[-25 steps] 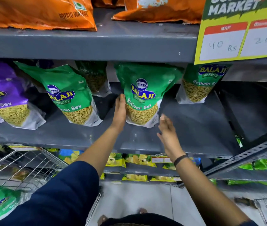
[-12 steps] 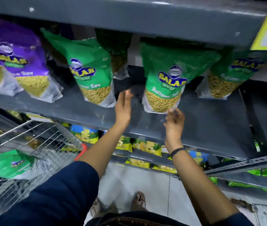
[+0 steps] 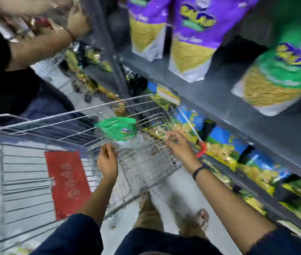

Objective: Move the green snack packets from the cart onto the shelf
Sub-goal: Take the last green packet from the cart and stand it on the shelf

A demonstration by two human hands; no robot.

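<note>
Both bare hands reach into a wire cart (image 3: 35,124) toward one green packet (image 3: 117,128).

The left hand (image 3: 107,162), empty with fingers loosely curled, sits just below the packet; the right hand (image 3: 179,145), open and empty, lies to its right. The packet lies slanted, wire sides around it. The shelf (image 3: 238,115) stands further right.

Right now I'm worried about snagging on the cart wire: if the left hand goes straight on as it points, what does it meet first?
Probably the green snack packet in the cart, just beyond the left hand; blur leaves depth uncertain.
</note>
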